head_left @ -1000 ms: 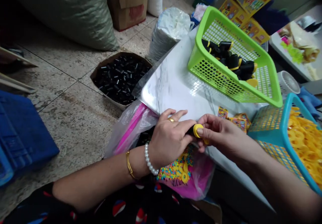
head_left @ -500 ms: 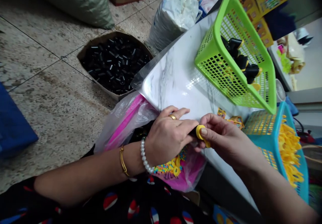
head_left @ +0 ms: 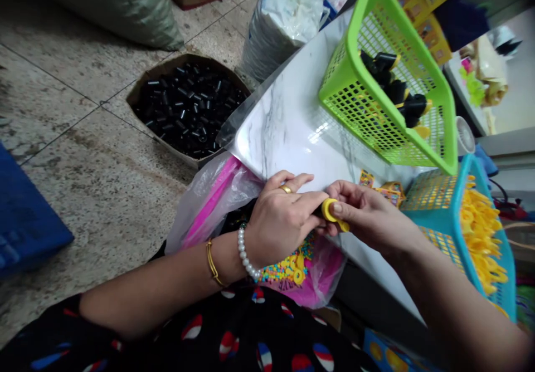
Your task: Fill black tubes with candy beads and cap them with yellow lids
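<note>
So: marble-look surface [head_left: 292, 132] fills space ahead, green plastic basket [head_left: 340, 91] at far side, teal plastic basket [head_left: 474, 194] at right. Left hand [head_left: 280, 221] and right hand [head_left: 370, 213] together, clamped: left on black plastic tube [head_left: 320, 211], right pinching yellow ring [head_left: 330, 209] at tube's end, both over surface. Likely light, stiff, smooth; best held by ring's rim. Tight room between hands.

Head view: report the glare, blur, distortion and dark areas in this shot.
Head view: the glossy white marble-pattern tabletop shows bright glare beside the green plastic mesh basket; the wide lens bends straight edges and the image darkens at the top corners; the yellow plastic ring and black tube between the left hand and right hand look fairly sharp.
</note>
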Action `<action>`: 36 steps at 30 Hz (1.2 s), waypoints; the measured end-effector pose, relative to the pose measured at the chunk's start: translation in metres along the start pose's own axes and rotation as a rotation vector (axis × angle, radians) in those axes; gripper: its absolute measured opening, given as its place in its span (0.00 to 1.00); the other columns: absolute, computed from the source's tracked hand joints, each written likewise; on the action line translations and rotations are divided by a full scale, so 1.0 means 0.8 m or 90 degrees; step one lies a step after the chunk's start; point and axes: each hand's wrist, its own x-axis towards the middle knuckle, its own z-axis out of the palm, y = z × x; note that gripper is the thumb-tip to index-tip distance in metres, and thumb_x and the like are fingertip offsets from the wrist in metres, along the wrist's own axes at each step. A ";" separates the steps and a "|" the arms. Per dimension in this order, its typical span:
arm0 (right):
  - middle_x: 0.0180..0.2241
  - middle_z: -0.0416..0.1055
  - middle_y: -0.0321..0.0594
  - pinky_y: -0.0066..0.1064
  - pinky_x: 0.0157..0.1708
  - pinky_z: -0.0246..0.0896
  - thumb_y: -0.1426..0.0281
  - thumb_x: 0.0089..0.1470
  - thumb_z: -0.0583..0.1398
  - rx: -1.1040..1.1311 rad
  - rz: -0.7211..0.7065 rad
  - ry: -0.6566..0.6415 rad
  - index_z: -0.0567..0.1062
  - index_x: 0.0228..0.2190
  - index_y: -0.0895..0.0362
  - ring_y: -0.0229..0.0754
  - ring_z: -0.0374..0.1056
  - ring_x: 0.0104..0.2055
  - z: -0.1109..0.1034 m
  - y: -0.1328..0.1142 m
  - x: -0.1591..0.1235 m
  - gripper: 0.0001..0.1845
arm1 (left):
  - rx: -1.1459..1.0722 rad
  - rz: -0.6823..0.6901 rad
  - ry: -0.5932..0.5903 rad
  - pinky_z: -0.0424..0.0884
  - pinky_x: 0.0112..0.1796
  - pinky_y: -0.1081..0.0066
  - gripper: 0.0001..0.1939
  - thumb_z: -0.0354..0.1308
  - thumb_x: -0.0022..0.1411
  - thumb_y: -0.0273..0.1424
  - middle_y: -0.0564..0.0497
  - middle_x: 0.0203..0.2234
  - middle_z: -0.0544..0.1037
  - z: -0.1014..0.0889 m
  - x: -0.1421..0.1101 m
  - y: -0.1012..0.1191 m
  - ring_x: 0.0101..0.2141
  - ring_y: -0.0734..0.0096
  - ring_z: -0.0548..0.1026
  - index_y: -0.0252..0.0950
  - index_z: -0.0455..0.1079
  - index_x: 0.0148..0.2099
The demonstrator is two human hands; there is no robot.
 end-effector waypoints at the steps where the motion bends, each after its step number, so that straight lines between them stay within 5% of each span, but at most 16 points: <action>1: 0.23 0.72 0.35 0.24 0.26 0.63 0.63 0.54 0.65 0.001 -0.015 0.001 0.67 0.33 0.56 0.35 0.71 0.24 0.001 0.004 0.000 0.14 | -0.006 -0.001 0.011 0.57 0.55 0.60 0.10 0.60 0.61 0.30 0.49 0.36 0.82 0.000 0.000 0.001 0.54 0.62 0.72 0.36 0.73 0.46; 5: 0.21 0.68 0.30 0.21 0.20 0.57 0.59 0.54 0.64 -0.024 -0.078 0.052 0.66 0.33 0.57 0.31 0.66 0.19 0.008 0.018 0.003 0.16 | -0.046 0.017 0.032 0.54 0.54 0.56 0.27 0.64 0.57 0.40 0.49 0.41 0.81 -0.003 0.001 0.010 0.49 0.59 0.74 0.37 0.68 0.56; 10: 0.24 0.72 0.33 0.27 0.26 0.68 0.56 0.54 0.63 0.024 -0.100 0.008 0.67 0.35 0.57 0.35 0.70 0.22 0.006 0.026 -0.009 0.18 | -0.021 0.015 0.036 0.54 0.51 0.59 0.13 0.59 0.64 0.37 0.55 0.36 0.82 -0.005 0.005 0.013 0.42 0.67 0.76 0.44 0.73 0.51; 13: 0.33 0.76 0.38 0.30 0.35 0.70 0.62 0.52 0.66 0.099 -0.118 0.007 0.69 0.42 0.56 0.37 0.75 0.31 -0.004 0.036 -0.023 0.18 | -0.021 0.030 0.018 0.54 0.50 0.61 0.14 0.60 0.63 0.38 0.55 0.36 0.82 -0.005 0.004 0.009 0.42 0.68 0.76 0.43 0.72 0.51; 16: 0.32 0.77 0.38 0.29 0.34 0.69 0.67 0.48 0.69 0.108 -0.181 0.023 0.70 0.40 0.56 0.36 0.74 0.29 -0.011 0.042 -0.022 0.19 | -0.016 0.040 0.023 0.54 0.50 0.60 0.15 0.60 0.63 0.39 0.54 0.38 0.82 -0.005 0.002 0.006 0.42 0.68 0.76 0.41 0.72 0.51; 20: 0.22 0.71 0.29 0.26 0.22 0.62 0.63 0.50 0.67 -0.012 -0.256 0.055 0.67 0.40 0.55 0.33 0.66 0.19 -0.005 0.028 -0.004 0.19 | -0.013 0.031 0.030 0.54 0.50 0.60 0.16 0.60 0.63 0.37 0.53 0.38 0.82 -0.004 0.002 0.007 0.43 0.67 0.76 0.42 0.71 0.52; 26: 0.19 0.58 0.26 0.22 0.20 0.47 0.60 0.60 0.57 -0.293 -0.225 0.142 0.62 0.38 0.55 0.31 0.53 0.21 0.022 0.005 -0.003 0.13 | -0.010 0.007 0.022 0.54 0.50 0.59 0.17 0.62 0.61 0.38 0.51 0.36 0.82 -0.002 0.004 0.011 0.45 0.63 0.76 0.38 0.72 0.50; 36: 0.22 0.69 0.33 0.28 0.24 0.64 0.49 0.58 0.54 -0.042 -0.132 -0.033 0.66 0.44 0.57 0.35 0.66 0.21 0.000 0.010 0.000 0.25 | 0.000 0.014 0.009 0.56 0.49 0.58 0.12 0.65 0.58 0.33 0.54 0.36 0.82 -0.009 0.006 0.013 0.42 0.64 0.76 0.41 0.74 0.46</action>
